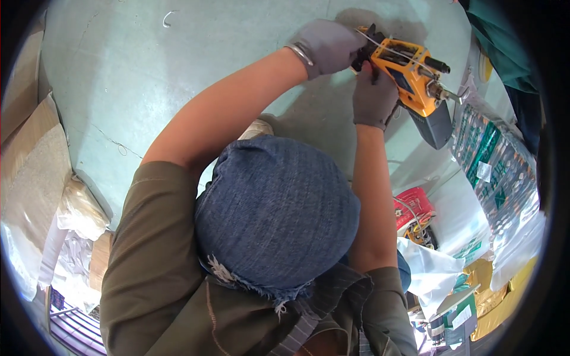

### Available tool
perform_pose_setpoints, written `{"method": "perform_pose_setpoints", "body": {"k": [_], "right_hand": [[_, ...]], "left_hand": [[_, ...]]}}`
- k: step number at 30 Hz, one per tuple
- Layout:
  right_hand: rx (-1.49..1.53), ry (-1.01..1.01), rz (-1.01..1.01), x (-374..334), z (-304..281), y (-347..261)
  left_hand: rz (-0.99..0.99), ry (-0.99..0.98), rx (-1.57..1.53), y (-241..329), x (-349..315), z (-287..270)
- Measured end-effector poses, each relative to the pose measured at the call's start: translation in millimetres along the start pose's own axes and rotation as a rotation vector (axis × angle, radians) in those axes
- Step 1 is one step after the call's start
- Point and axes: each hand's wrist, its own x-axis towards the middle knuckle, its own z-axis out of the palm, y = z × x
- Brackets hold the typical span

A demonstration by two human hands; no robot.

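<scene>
Both my hands wear grey work gloves and are at a yellow-and-black handheld power tool [406, 88]. A thin white cord runs slantwise over its top, and metal fittings with a hook stick out at its right end. Its dark grey block hangs down toward the lower right. My left hand [329, 47], with a silvery band at the wrist, is closed around the tool's black left end; its fingertips are hidden. Against the tool's near side, my right hand [375, 98] grips with bent fingers, partly covered by the body.
A printed plastic sheet [496, 166] lies along the right, with a red package [414, 209] nearer me. Cardboard [35, 166] and plastic wrapping [82, 210] line the left. A bent white piece [168, 19] lies on the pale green floor [119, 77].
</scene>
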Motion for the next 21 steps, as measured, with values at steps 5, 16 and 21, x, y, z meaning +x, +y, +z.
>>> {"method": "perform_pose_setpoints", "body": {"k": [5,16,21], "right_hand": [[0.447,-0.020,0.077,-10.4,-19.0,-8.6],[0.728,-0.105,0.260,-44.6,-76.8,-11.9],[0.778,-0.133,0.336,-46.6,-80.7,-14.9]], "left_hand": [[0.012,0.089,-0.499,-4.4,-22.7,-26.5],[0.779,-0.393,-1.343,120.8,-90.2,-221.3],[0.644,-0.370,-1.644,129.0,-102.8,-217.1]]}}
